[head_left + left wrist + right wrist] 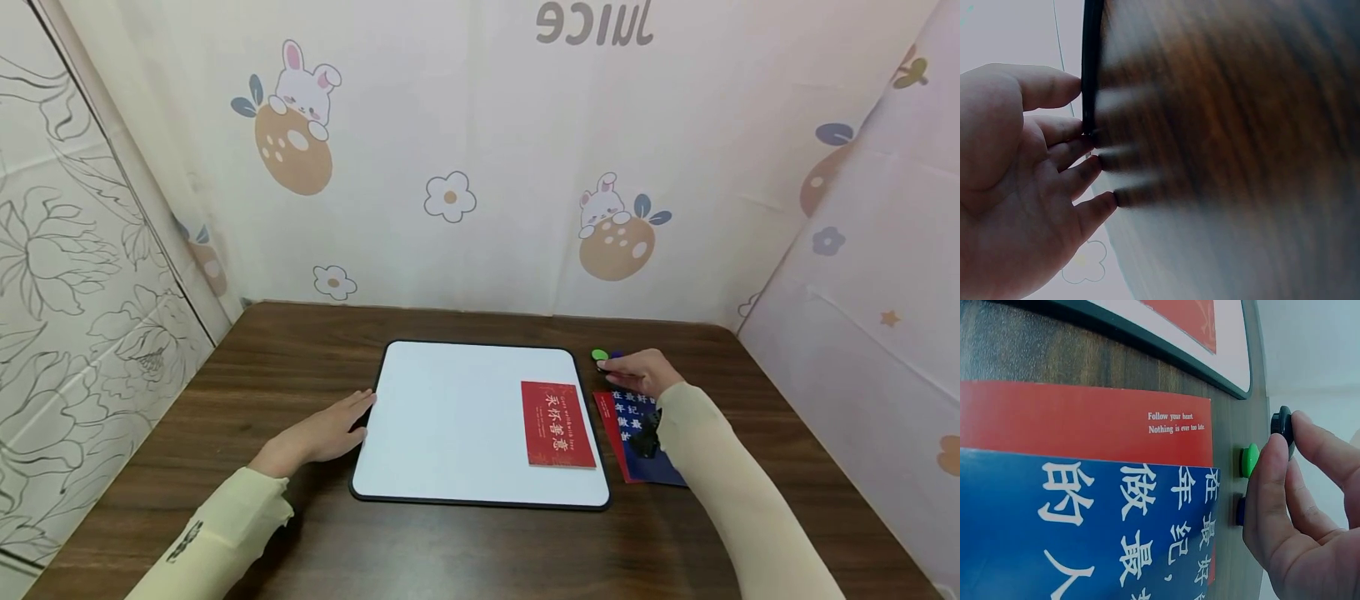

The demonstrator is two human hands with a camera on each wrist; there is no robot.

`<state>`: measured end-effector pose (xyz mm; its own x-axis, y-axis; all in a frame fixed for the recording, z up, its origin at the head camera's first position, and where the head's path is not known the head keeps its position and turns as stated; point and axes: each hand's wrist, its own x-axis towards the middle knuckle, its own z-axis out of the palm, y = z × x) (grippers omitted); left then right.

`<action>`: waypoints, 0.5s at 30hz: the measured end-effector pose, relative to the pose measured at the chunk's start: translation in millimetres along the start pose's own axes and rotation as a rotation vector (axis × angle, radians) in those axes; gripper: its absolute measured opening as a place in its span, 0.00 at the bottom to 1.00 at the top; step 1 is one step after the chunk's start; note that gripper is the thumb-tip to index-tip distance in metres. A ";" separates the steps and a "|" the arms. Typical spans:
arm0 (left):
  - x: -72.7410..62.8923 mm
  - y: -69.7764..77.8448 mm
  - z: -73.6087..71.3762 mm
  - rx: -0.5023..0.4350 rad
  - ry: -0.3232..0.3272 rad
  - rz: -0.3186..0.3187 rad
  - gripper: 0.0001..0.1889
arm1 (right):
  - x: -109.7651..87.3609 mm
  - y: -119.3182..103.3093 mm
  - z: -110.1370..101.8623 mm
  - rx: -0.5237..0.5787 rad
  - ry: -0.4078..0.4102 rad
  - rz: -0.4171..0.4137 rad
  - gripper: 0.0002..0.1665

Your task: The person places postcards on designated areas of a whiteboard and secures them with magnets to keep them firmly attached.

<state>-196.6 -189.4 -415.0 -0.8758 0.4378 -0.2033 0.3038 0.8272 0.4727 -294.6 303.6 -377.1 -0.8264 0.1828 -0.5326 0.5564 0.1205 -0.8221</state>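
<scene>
A white magnetic board [450, 425] with a black rim lies on the table, and a red card [558, 425] with pale lettering rests on its right part. My left hand [322, 432] touches the board's left edge, fingers extended; the left wrist view has the fingertips at the black rim. Thumb and fingers of my right hand [643, 371] pinch a black round magnet [1281, 428], raised just off the tabletop. Close by it stand a green magnet [1249, 460] and a dark blue magnet [1240, 511], the latter partly hidden behind the fingers.
Right of the board lies a blue card [660, 472] with white characters, overlapping another red card [613, 433]. The right forearm covers part of them. The brown wooden table [450, 550] ends at a patterned curtain [487, 267] behind and along both sides.
</scene>
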 end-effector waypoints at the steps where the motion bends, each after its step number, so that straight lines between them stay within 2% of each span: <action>1: 0.0 0.1 -0.1 0.001 0.000 0.001 0.30 | -0.6 -0.3 0.2 0.000 -0.002 0.001 0.26; 10: -0.7 2.2 -1.9 0.002 -0.001 0.003 0.30 | -4.2 0.3 5.1 0.056 -0.033 -0.015 0.20; 13: -0.6 1.8 -1.0 0.007 -0.003 -0.001 0.30 | -4.7 2.1 9.3 0.049 -0.033 -0.027 0.17; 15: -0.3 1.4 -0.2 0.010 -0.003 -0.004 0.30 | -5.3 3.6 12.4 0.037 -0.031 -0.036 0.19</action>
<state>-196.0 -188.5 -414.0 -0.8756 0.4360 -0.2078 0.3044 0.8322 0.4635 -289.3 291.0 -379.7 -0.8483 0.1482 -0.5083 0.5235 0.0905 -0.8472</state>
